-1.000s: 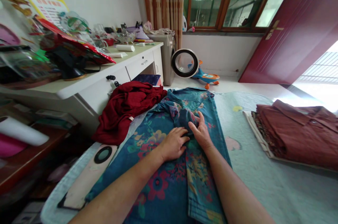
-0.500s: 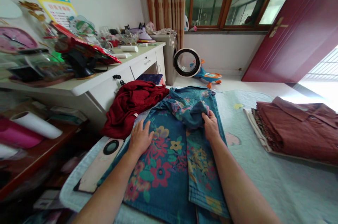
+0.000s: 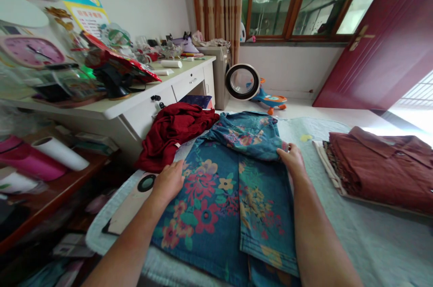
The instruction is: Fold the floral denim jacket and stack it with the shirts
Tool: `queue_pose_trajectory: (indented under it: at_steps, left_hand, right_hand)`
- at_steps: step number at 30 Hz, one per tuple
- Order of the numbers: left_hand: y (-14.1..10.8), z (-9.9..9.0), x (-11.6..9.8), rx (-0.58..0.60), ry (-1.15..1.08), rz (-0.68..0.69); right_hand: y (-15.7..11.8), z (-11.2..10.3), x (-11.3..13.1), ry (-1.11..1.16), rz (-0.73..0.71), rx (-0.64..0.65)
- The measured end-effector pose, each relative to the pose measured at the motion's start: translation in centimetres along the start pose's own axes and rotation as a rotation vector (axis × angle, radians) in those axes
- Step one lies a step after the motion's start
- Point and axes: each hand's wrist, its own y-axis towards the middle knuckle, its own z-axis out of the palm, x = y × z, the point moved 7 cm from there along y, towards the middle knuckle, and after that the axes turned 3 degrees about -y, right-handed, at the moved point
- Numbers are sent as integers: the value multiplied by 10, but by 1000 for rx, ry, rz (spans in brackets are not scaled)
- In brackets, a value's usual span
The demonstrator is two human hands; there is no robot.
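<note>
A blue denim garment (image 3: 209,196) printed with pink and yellow flowers lies spread on the pale blue cloth. Across its upper part a sleeve (image 3: 253,138) is folded over. The fingers of my right hand (image 3: 292,158) are pinched on the sleeve's end at the garment's right side. My left hand (image 3: 171,181) is at the left edge of the garment, fingers bent and pressed together on the denim edge. A crumpled dark red cloth (image 3: 176,129) lies just beyond my left hand.
Folded clothes with a brown shirt (image 3: 382,160) on top lie on the right of the pale blue cloth (image 3: 355,233). A white desk (image 3: 131,108) full of items is at the left. Beyond are an open washer door (image 3: 242,81) and a blue-orange ride-on toy (image 3: 272,99).
My right hand has moved right with the sleeve end, and the bunched sleeve now lies flatter. My left hand has shifted left to the garment's edge, its fingers closing. The view has shifted slightly.
</note>
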Motion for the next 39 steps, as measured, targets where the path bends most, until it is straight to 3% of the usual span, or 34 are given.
queue_pose_trajectory:
  at_steps: [3,8,12,15,18,20,26,32,35,39]
  left_hand:
    - [-12,-4,3,112,9,-34]
    - [-27,-6,1,227,-17,-30]
    - [-35,-12,-17,230,-175,80]
    - [-40,-16,-34,244,-344,149]
    - [-44,-19,-50,261,-550,198]
    - [-46,-18,-56,283,-686,194]
    - [-54,-16,-77,470,-1064,176]
    - [-60,-14,-111,572,-1359,191]
    - [-63,1,-130,588,-1323,218]
    - [-67,24,-150,627,-1053,274]
  right_hand:
    - [1,-3,-8,-227,43,-52]
    - [-5,13,-7,-76,13,134]
    - [-7,12,-2,43,18,201]
    - [-13,9,11,311,52,249]
    - [-23,11,27,722,131,333]
    - [-26,9,37,962,158,322]
    - [-13,-17,37,1332,157,84]
    - [-2,-55,25,1338,124,-221]
    - [-1,-68,12,1228,145,-364]
    - [-4,-80,-9,920,187,-512]
